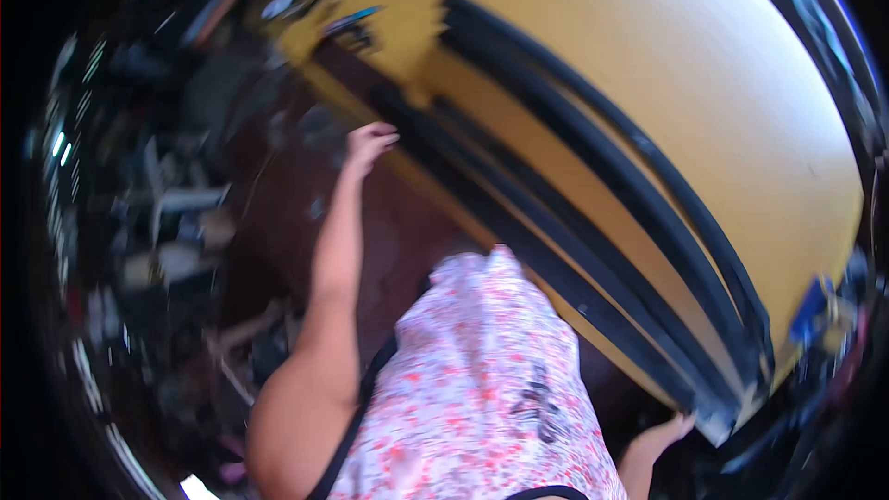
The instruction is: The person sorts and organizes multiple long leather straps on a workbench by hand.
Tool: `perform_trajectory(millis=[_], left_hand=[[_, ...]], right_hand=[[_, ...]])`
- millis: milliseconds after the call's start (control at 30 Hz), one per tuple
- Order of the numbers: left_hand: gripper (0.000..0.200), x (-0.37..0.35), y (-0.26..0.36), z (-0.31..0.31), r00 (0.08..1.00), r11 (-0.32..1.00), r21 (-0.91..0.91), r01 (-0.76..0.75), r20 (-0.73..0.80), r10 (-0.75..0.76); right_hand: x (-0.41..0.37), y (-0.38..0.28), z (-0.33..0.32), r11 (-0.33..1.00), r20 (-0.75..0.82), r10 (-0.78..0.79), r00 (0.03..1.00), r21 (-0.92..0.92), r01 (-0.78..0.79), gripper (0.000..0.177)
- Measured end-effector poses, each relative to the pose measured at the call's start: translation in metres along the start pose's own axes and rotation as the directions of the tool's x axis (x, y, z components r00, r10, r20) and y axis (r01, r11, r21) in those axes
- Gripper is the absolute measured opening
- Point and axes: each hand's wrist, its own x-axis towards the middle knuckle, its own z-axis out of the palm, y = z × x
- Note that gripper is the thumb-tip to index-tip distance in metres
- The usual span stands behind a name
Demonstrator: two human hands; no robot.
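Note:
Several long dark strips (593, 167) lie lengthwise on a yellow tabletop (741, 102). My left hand (372, 143) is at the near edge of the table, its fingers bent at the far-left part of the nearest dark strip (500, 222). Whether it grips that strip is blurred. At the lower right, my right hand (683, 424) touches or is close beside the right end of the nearest strip; its fingers are mostly hidden. A pale piece (718, 424) shows at the strips' right end.
Small tools, one with a teal part (366, 15), lie at the table's upper left. A blue item (813, 307) is at its right edge. Blurred clutter and a white frame (176, 194) stand on the left side.

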Motion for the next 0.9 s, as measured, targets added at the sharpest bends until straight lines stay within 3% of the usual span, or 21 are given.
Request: perform_trajectory(millis=[33, 67, 100, 133, 167, 233, 267, 300, 333, 367, 567, 900], left_hand=[[0.017, 0.001, -0.004, -0.006, 0.999, 0.999, -0.047, 0.016, 0.032, -0.014], [0.021, 0.008, -0.018, -0.012, 0.996, 0.992, -0.119, 0.036, 0.087, -0.025], [0.024, 0.003, -0.007, -0.011, 0.993, 0.993, -0.089, 0.071, 0.098, -0.063], [0.026, 0.007, -0.010, -0.011, 0.993, 0.995, -0.081, 0.065, 0.104, -0.056], [0.027, 0.009, -0.011, -0.017, 0.989, 0.997, 0.004, 0.072, 0.126, -0.071], [0.029, 0.029, -0.028, -0.029, 0.979, 1.000, -0.003, -0.003, 0.204, 0.004], [0.028, 0.039, -0.034, -0.027, 0.990, 0.999, 0.012, 0.030, 0.137, -0.031], [0.027, 0.056, -0.041, -0.034, 0.975, 0.999, 0.044, -0.001, 0.222, -0.009], [0.027, 0.072, -0.047, -0.037, 0.977, 0.998, 0.064, -0.018, 0.212, 0.004], [0.029, 0.069, -0.035, -0.031, 0.977, 0.998, 0.024, 0.057, 0.203, -0.061], [0.023, 0.079, -0.024, -0.034, 0.968, 0.974, 0.185, 0.133, 0.189, -0.168], [0.025, 0.071, -0.016, -0.030, 0.970, 0.967, 0.184, 0.175, 0.135, -0.201]], right_hand=[[0.087, 0.130, -0.025, 0.890, 0.000, 0.328, 0.945, 0.334, -0.309, 0.047], [0.157, 0.230, -0.042, 0.732, 0.029, 0.510, 0.860, 0.511, -0.451, 0.048], [0.193, 0.284, -0.058, 0.617, 0.027, 0.596, 0.802, 0.624, -0.480, 0.050], [0.207, 0.275, -0.058, 0.564, -0.036, 0.656, 0.754, 0.687, -0.458, 0.053], [0.205, 0.274, -0.055, 0.521, -0.018, 0.630, 0.777, 0.752, -0.405, 0.047], [0.202, 0.263, -0.034, 0.490, -0.217, 0.662, 0.717, 0.850, -0.195, 0.027], [0.187, 0.223, -0.026, 0.559, -0.366, 0.662, 0.655, 0.822, -0.106, 0.023], [0.189, 0.243, -0.026, 0.569, -0.364, 0.649, 0.668, 0.815, -0.108, 0.023], [0.185, 0.238, -0.025, 0.593, -0.386, 0.642, 0.663, 0.798, -0.109, 0.025], [0.182, 0.224, -0.018, 0.620, -0.451, 0.673, 0.585, 0.776, -0.115, 0.027], [0.169, 0.206, -0.013, 0.580, -0.455, 0.710, 0.538, 0.811, -0.079, 0.026], [0.163, 0.188, -0.012, 0.486, -0.397, 0.745, 0.536, 0.874, -0.028, 0.020]])
